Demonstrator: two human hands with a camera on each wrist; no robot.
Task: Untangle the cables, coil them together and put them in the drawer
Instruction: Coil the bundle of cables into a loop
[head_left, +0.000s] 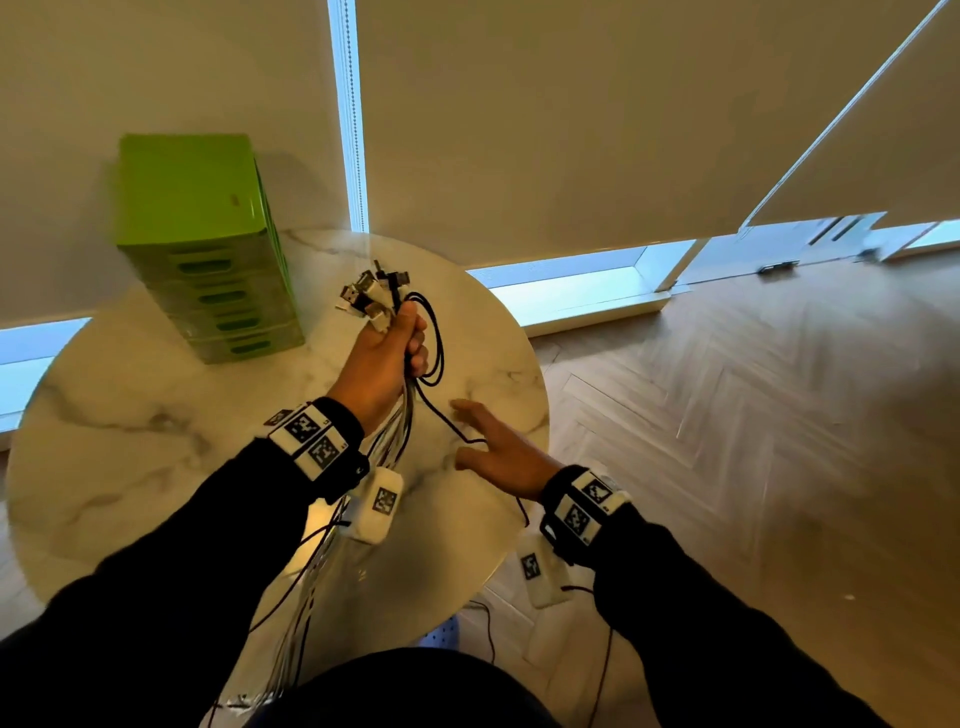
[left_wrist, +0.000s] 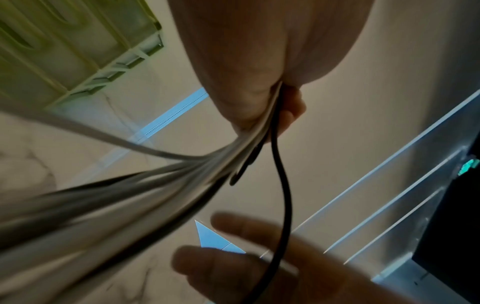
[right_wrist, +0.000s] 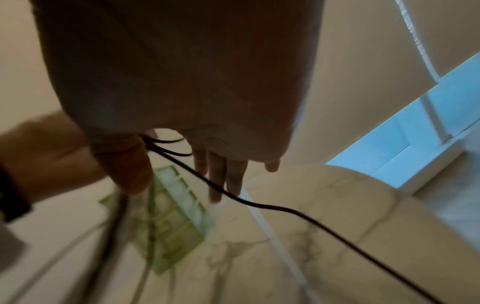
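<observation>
Left to right: green drawers (head_left: 208, 249) standing on the round marble table (head_left: 130, 457); left hand (head_left: 384, 364) fisted around the cables (head_left: 374, 296), plugs uppermost, above the table; one black cable (head_left: 441, 415) trailing to the right hand (head_left: 504, 452), fingers spread, loosely extended.

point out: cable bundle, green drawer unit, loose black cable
cable bundle (head_left: 400, 431), head view, on the strands just below the left fist.
green drawer unit (head_left: 187, 192), head view, on its top face.
loose black cable (head_left: 441, 415), head view, on the span toward the right hand.
</observation>
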